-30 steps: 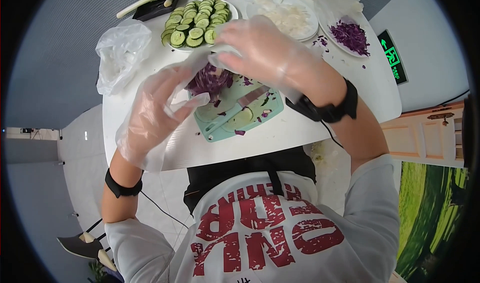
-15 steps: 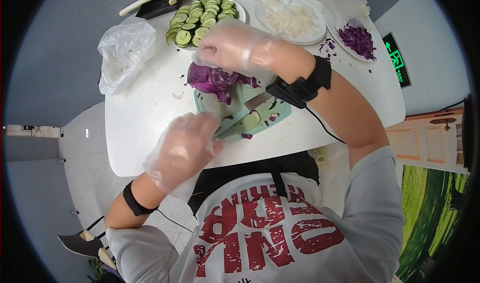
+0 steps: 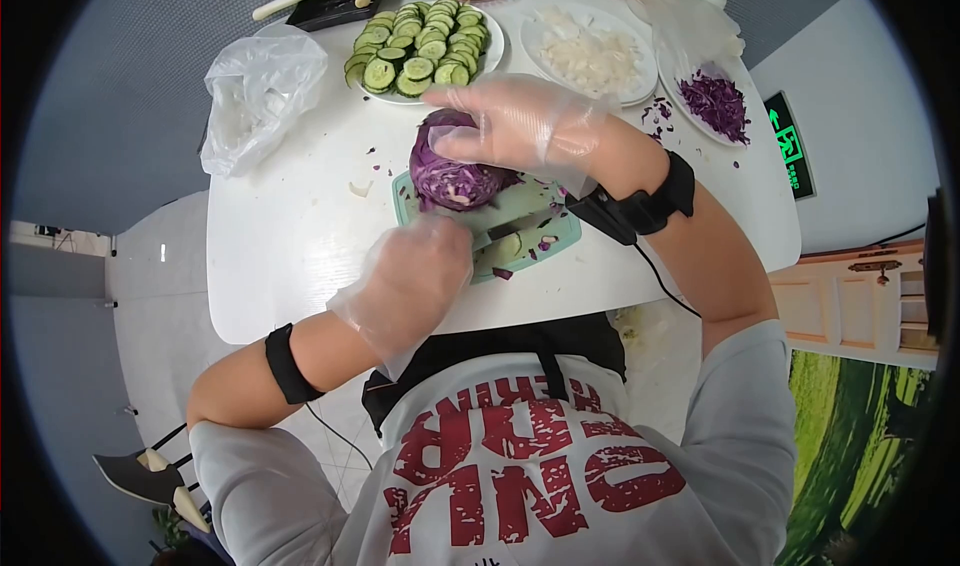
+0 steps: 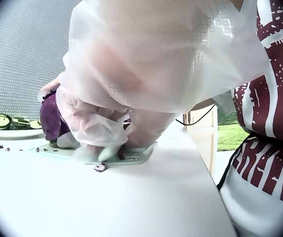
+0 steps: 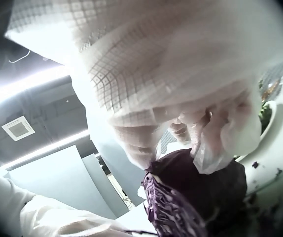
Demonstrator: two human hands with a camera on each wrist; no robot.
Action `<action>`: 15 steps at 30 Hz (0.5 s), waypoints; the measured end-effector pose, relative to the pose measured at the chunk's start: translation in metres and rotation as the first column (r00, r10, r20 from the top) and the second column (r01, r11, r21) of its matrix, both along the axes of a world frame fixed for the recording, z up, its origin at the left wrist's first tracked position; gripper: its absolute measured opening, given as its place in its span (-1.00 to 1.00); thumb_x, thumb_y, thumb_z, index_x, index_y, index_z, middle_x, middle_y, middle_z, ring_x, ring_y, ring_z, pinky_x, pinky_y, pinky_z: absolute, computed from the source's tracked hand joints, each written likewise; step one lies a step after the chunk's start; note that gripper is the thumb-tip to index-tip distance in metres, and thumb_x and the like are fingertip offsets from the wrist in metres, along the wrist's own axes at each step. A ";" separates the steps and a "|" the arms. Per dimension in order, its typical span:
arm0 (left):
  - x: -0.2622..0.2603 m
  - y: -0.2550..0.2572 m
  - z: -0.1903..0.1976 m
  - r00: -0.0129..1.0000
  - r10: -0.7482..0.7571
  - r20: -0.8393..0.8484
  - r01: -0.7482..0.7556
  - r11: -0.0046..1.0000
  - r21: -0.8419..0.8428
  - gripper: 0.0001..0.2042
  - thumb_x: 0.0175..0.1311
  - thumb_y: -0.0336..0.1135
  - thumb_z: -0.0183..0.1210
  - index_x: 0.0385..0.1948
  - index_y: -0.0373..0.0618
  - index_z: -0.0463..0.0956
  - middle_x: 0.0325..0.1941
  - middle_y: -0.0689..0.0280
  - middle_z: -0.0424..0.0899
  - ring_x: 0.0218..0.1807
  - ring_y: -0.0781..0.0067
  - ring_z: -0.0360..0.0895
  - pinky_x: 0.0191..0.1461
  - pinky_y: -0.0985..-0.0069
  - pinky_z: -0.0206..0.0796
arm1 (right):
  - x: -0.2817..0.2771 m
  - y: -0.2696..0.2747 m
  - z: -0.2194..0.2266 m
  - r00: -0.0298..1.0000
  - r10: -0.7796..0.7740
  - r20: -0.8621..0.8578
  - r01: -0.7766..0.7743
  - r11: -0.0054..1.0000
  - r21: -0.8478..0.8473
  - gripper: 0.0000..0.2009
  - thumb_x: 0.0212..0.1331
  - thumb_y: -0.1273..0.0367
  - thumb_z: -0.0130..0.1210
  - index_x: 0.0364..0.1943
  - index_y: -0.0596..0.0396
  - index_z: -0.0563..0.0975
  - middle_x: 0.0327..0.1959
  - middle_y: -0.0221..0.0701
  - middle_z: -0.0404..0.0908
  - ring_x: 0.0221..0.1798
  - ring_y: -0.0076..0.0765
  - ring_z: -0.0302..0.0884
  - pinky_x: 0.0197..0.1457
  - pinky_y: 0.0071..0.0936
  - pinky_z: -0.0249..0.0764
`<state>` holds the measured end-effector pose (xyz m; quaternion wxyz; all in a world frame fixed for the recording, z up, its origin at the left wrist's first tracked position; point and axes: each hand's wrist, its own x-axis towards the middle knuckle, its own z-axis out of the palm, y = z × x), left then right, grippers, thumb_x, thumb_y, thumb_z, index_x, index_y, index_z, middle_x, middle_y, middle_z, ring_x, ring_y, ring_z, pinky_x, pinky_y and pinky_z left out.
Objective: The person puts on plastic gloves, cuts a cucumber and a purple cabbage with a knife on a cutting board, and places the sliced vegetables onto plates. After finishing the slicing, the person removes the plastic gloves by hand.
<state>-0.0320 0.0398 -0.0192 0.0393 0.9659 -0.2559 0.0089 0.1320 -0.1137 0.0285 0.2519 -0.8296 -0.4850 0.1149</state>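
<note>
- A moment earlier the left grip [image 3: 425, 271] lay loose-fingered near the knife [image 4: 109, 153]; now we saw it curled round the handle, at about eight o'clock on the green cutting board [image 3: 525, 200].
- The right grip [image 3: 510, 123] spanned the purple cabbage [image 3: 455, 174] between thumb and fingers, clasping it from above.
- That cabbage sat at the board's eleven o'clock, its cut face turned roughly toward six.
- Whether the knife touched it, we could not tell.
- We judged that the cutting work now had tool and cabbage both held.
- Across the counter [image 3: 300, 236], toward two o'clock, we saw shredded cabbage [image 3: 715, 106].
</note>
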 end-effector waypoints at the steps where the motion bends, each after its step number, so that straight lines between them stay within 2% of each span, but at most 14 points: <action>1: -0.002 0.002 0.000 1.000 0.013 -0.016 -0.012 0.997 0.074 -0.78 0.10 -0.37 0.16 -0.24 -0.21 0.44 -0.29 0.13 0.50 -0.28 0.09 0.54 -0.22 0.26 0.43 | 0.000 0.000 -0.010 1.000 -0.006 0.015 0.005 0.998 0.065 -0.48 0.19 0.07 0.11 0.10 0.18 0.52 -0.35 -0.10 0.64 -0.27 -0.02 0.61 -0.11 -0.20 0.49; 2: -0.004 0.004 0.001 1.000 0.012 -0.017 -0.011 0.997 0.075 -0.78 0.10 -0.37 0.16 -0.24 -0.21 0.44 -0.29 0.13 0.50 -0.28 0.09 0.54 -0.22 0.26 0.43 | 0.001 0.000 -0.018 1.000 -0.012 0.029 0.008 0.992 0.129 -0.50 0.20 0.07 0.06 0.03 0.22 0.55 -0.33 -0.08 0.66 -0.22 0.05 0.63 -0.08 -0.17 0.50; 3: -0.006 0.007 0.005 0.999 0.030 -0.021 -0.030 1.000 0.004 -0.79 0.11 -0.38 0.16 -0.24 -0.21 0.43 -0.28 0.13 0.51 -0.27 0.08 0.54 -0.22 0.25 0.44 | -0.002 0.000 -0.014 1.000 -0.011 0.028 0.008 0.992 0.129 -0.50 0.20 0.07 0.06 0.03 0.22 0.55 -0.33 -0.08 0.66 -0.22 0.05 0.63 -0.08 -0.17 0.50; 4: -0.008 0.010 0.009 0.998 0.047 -0.028 -0.049 0.997 -0.066 -0.80 0.11 -0.38 0.15 -0.25 -0.21 0.43 -0.27 0.12 0.52 -0.26 0.08 0.55 -0.22 0.24 0.44 | -0.006 -0.001 -0.009 0.999 -0.045 0.017 0.044 0.997 0.066 -0.52 0.25 0.08 0.04 0.05 0.19 0.54 -0.34 -0.09 0.65 -0.26 0.00 0.60 -0.09 -0.20 0.48; 5: -0.011 0.013 0.012 0.998 0.048 -0.029 -0.050 0.997 -0.065 -0.80 0.11 -0.38 0.15 -0.25 -0.21 0.43 -0.27 0.12 0.52 -0.26 0.08 0.55 -0.22 0.24 0.44 | -0.009 -0.002 -0.003 0.997 -0.078 0.010 0.078 0.997 0.002 -0.55 0.31 0.09 0.02 0.08 0.16 0.53 -0.35 -0.10 0.63 -0.31 -0.04 0.58 -0.11 -0.22 0.45; 6: -0.015 0.016 0.015 0.995 0.077 -0.070 -0.083 0.993 -0.082 -0.80 0.11 -0.39 0.15 -0.25 -0.21 0.43 -0.29 0.11 0.53 -0.27 0.07 0.56 -0.23 0.23 0.44 | -0.011 -0.004 0.004 0.997 -0.078 0.008 0.078 0.997 0.002 -0.55 0.31 0.09 0.02 0.08 0.16 0.53 -0.35 -0.10 0.63 -0.31 -0.04 0.58 -0.11 -0.22 0.45; 8: -0.023 0.024 0.021 0.988 0.104 -0.113 -0.115 0.989 -0.096 -0.80 0.11 -0.40 0.15 -0.25 -0.21 0.43 -0.30 0.11 0.55 -0.28 0.07 0.56 -0.23 0.22 0.45 | -0.015 -0.008 0.017 0.988 -0.129 -0.083 0.115 0.982 -0.150 -0.60 0.34 0.13 -0.03 -0.02 0.18 0.55 -0.31 -0.07 0.62 -0.23 0.01 0.59 -0.06 -0.19 0.46; 11: -0.036 0.036 0.031 0.992 0.117 -0.056 -0.126 0.974 -0.190 -0.81 0.11 -0.42 0.15 -0.25 -0.18 0.42 -0.38 0.09 0.54 -0.33 0.04 0.57 -0.26 0.21 0.45 | -0.022 -0.013 0.028 0.981 -0.183 -0.060 0.164 0.958 -0.237 -0.64 0.34 0.16 -0.03 -0.07 0.19 0.55 -0.30 -0.04 0.61 -0.19 0.02 0.59 -0.06 -0.19 0.47; 12: -0.039 0.039 0.035 0.981 0.174 -0.082 -0.187 0.962 -0.196 -0.81 0.11 -0.46 0.15 -0.24 -0.17 0.42 -0.39 0.07 0.54 -0.34 0.02 0.57 -0.28 0.22 0.45 | -0.023 -0.016 0.027 0.981 -0.184 -0.062 0.164 0.958 -0.236 -0.64 0.34 0.16 -0.03 -0.07 0.19 0.55 -0.30 -0.04 0.61 -0.19 0.02 0.59 -0.06 -0.19 0.47; 13: -0.042 0.042 0.038 0.967 0.231 -0.108 -0.248 0.947 -0.201 -0.81 0.10 -0.50 0.15 -0.23 -0.17 0.42 -0.41 0.06 0.54 -0.35 0.00 0.58 -0.29 0.22 0.45 | -0.024 -0.019 0.025 0.985 -0.174 0.006 0.172 0.968 -0.185 -0.66 0.30 0.20 0.01 -0.07 0.19 0.56 -0.30 -0.06 0.62 -0.21 0.01 0.59 -0.07 -0.18 0.47; 14: -0.047 0.045 0.041 0.967 0.230 -0.109 -0.248 0.948 -0.200 -0.81 0.10 -0.50 0.15 -0.23 -0.17 0.42 -0.41 0.06 0.54 -0.35 0.00 0.58 -0.29 0.22 0.45 | -0.024 -0.022 0.022 0.983 -0.167 0.074 0.176 0.975 -0.134 -0.69 0.27 0.24 0.05 -0.08 0.20 0.56 -0.29 -0.08 0.62 -0.23 0.01 0.58 -0.09 -0.17 0.47; 15: -0.051 0.048 0.044 0.946 0.306 -0.105 -0.323 0.908 -0.266 -0.80 0.11 -0.53 0.14 -0.21 -0.18 0.42 -0.39 0.04 0.55 -0.33 -0.02 0.59 -0.29 0.23 0.45 | -0.023 -0.025 0.018 0.983 -0.168 0.072 0.176 0.975 -0.134 -0.69 0.27 0.24 0.05 -0.08 0.20 0.56 -0.29 -0.08 0.62 -0.23 0.01 0.58 -0.09 -0.17 0.47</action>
